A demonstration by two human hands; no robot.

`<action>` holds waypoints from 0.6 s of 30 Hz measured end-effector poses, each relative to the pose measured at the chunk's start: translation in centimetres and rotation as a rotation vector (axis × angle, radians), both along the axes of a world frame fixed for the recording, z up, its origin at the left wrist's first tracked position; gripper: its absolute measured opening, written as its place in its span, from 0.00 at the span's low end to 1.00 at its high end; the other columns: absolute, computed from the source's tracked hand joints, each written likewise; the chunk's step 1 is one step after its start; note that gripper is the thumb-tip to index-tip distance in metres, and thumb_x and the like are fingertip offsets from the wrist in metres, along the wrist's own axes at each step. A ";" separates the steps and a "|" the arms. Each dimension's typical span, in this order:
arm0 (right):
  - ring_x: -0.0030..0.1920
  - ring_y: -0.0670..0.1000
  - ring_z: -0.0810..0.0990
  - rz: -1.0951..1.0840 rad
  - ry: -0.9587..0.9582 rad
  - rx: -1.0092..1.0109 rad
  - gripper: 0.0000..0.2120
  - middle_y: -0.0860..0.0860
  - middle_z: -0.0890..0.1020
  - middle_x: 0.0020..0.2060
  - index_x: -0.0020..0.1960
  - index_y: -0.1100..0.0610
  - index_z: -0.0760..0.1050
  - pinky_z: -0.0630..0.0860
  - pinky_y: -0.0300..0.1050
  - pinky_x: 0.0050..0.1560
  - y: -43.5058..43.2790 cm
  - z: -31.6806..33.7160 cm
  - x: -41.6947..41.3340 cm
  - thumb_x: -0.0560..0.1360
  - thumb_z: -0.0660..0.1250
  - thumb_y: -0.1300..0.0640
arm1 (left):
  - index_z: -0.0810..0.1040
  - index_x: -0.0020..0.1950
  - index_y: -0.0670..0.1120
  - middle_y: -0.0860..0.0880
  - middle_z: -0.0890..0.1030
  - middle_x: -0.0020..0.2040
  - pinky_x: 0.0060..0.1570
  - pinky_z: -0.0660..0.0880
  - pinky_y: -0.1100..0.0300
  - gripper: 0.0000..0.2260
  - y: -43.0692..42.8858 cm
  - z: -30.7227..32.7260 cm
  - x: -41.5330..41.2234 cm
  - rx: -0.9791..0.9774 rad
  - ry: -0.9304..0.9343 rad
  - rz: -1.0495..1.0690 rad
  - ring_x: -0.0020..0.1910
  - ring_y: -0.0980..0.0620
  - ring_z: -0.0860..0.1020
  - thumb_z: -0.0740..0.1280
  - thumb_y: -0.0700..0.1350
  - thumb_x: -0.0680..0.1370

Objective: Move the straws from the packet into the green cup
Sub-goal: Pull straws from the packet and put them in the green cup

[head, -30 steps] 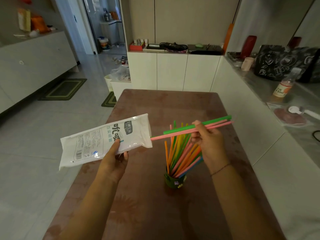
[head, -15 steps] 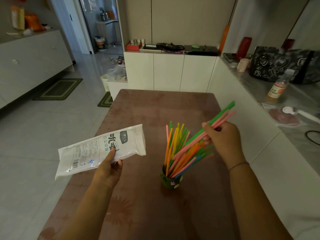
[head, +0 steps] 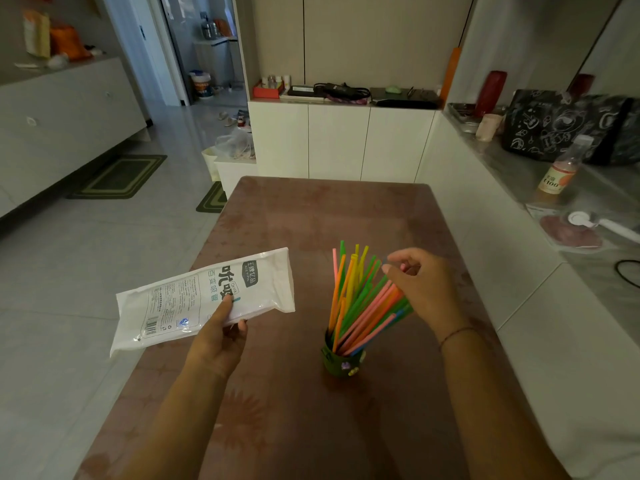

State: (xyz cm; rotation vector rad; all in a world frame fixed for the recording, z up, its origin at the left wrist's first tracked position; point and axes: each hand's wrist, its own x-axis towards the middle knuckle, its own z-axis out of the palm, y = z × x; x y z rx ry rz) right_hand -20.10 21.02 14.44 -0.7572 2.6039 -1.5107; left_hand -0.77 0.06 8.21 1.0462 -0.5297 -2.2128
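A small green cup (head: 341, 363) stands on the brown table (head: 311, 220), holding several coloured straws (head: 351, 292) that fan out up and to the right. My right hand (head: 424, 289) hovers at the upper ends of the pink and green straws, with its fingers loosely apart and no grip on them. To the left of the cup and above the table's left edge, my left hand (head: 218, 337) grips the white straw packet (head: 194, 299) from below. The packet's open end points toward the cup. I cannot tell what is left inside it.
A white counter runs along the right side with a drink bottle (head: 557, 174), a black patterned bag (head: 561, 126) and a white scoop (head: 585, 220). White cabinets (head: 343, 143) stand beyond the table's far end. Tiled floor with green mats (head: 121, 176) lies to the left.
My right hand swung the green and pink straws down from level into the cup and let them go. The packet in my left hand sank a little lower.
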 end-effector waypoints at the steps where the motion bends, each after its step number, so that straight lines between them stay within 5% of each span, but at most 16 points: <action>1: 0.37 0.42 0.75 0.004 -0.002 -0.006 0.05 0.47 0.79 0.36 0.46 0.54 0.79 0.68 0.34 0.37 -0.1 -0.1 -0.1 0.70 0.71 0.60 | 0.76 0.53 0.50 0.53 0.85 0.36 0.26 0.76 0.68 0.09 0.0 0.0 0.0 -0.002 0.001 -0.003 0.34 0.58 0.84 0.69 0.40 0.75; 12: 0.41 0.52 0.81 0.071 0.142 0.132 0.04 0.53 0.83 0.40 0.43 0.58 0.82 0.78 0.47 0.45 -1.2 -1.1 0.0 0.70 0.70 0.63 | 0.76 0.52 0.50 0.53 0.86 0.36 0.31 0.79 0.67 0.08 0.7 0.4 -0.3 -0.011 0.017 -0.015 0.35 0.57 0.84 0.69 0.39 0.75; 18: 0.38 0.50 0.78 0.094 0.114 0.111 0.07 0.50 0.81 0.37 0.47 0.57 0.81 0.76 0.43 0.42 -1.2 -0.7 0.2 0.69 0.71 0.61 | 0.75 0.51 0.51 0.53 0.85 0.36 0.28 0.78 0.67 0.09 1.1 0.8 -0.4 -0.005 0.023 -0.020 0.34 0.57 0.84 0.69 0.39 0.76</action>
